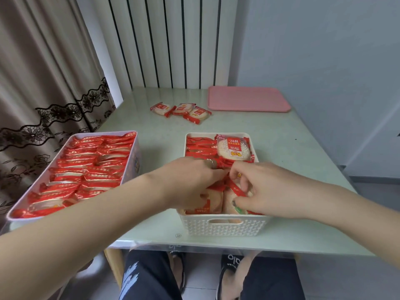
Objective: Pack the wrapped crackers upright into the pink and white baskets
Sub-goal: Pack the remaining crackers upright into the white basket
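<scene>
A white woven basket (225,226) stands near the table's front edge, holding rows of red-wrapped crackers on edge. One cracker pack (233,149) lies flat on top of the far rows. Both hands are inside the basket's near half. My left hand (190,180), with a ring on one finger, grips the wrapped crackers there. My right hand (257,187) pinches the red wrapper end of a cracker (236,189). To the left, the pink basket (129,169) is packed with several rows of upright crackers. Three loose crackers (181,110) lie farther back on the table.
A pink lid or tray (249,98) lies flat at the far right of the pale green table (292,148). A curtain hangs at the left and a slatted panel stands behind the table. My knees and sandals show below the front edge.
</scene>
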`<state>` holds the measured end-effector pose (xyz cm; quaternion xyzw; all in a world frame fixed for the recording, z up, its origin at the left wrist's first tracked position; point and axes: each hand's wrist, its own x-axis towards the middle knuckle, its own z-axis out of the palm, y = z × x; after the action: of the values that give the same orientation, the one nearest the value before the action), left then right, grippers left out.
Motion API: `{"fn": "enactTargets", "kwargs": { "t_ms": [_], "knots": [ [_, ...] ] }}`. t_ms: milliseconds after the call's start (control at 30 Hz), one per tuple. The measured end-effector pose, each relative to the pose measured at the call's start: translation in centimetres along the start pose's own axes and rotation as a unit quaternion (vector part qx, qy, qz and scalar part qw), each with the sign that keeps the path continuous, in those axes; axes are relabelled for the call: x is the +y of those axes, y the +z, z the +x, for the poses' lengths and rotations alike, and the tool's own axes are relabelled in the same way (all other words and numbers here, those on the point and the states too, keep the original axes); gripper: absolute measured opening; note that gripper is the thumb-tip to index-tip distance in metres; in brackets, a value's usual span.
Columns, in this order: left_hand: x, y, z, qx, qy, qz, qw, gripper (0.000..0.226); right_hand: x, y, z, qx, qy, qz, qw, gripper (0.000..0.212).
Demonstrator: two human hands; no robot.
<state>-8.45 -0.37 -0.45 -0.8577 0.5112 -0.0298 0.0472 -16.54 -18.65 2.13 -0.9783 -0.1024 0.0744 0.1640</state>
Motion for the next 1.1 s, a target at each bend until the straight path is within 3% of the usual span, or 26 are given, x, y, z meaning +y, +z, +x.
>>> {"fn": "enactTargets", "kwargs": {
  "t_ms": [167, 267, 367, 500, 567, 667, 767, 900, 1000, 1100],
  "knots": [
    [0.3, 1.6, 0.6, 0.059, -0.019, 0.113, 0.992, 0.051, -0.7, 1.2, 0.7, 0.002, 0.0, -0.108, 0.994, 0.027],
    [-0.4, 1.4, 0.3, 0.067, -0.05, 0.101, 0.991, 0.059, -0.1, 0.2, 1.2, -0.01, 0.03, 0.011, 0.999, 0.036],
    [-1.1, -0.1, -0.5, 0.055, -0.068, -0.034, 0.996, 0.063, 0.0, -1.4, 1.1, -0.018, 0.082, 0.201, 0.976, 0.041],
    [-0.8, -3.1, -1.7, -0.005, -0.081, -0.255, 0.964, 0.055, -0.8, -2.5, 0.9, 0.007, 0.119, 0.341, 0.933, 0.012],
    [0.0, -3.6, -2.2, -0.032, -0.088, -0.312, 0.946, 0.055, -1.4, -2.4, 1.0, -0.004, 0.145, 0.4, 0.905, 0.018],
    [0.7, -3.1, -2.2, 0.007, -0.07, -0.36, 0.93, 0.048, -2.1, -2.0, 1.1, -0.053, 0.17, 0.5, 0.847, 0.027],
    [0.2, -2.3, -1.8, 0.039, -0.07, -0.371, 0.925, 0.035, -2.1, -2.0, 1.1, -0.059, 0.164, 0.535, 0.827, 0.026],
    [-0.5, -1.6, -1.5, 0.036, -0.073, -0.387, 0.919, 0.027, -1.7, -2.4, 1.2, -0.068, 0.151, 0.529, 0.832, 0.027],
    [-1.3, -1.3, -1.3, 0.031, -0.082, -0.368, 0.926, 0.026, -0.8, -2.3, 1.2, -0.011, 0.139, 0.426, 0.894, 0.017],
    [-2.2, -1.1, -1.5, 0.033, -0.091, -0.379, 0.92, 0.026, 0.4, -1.9, 1.3, 0.055, 0.089, 0.275, 0.956, 0.021]
  ]
}}
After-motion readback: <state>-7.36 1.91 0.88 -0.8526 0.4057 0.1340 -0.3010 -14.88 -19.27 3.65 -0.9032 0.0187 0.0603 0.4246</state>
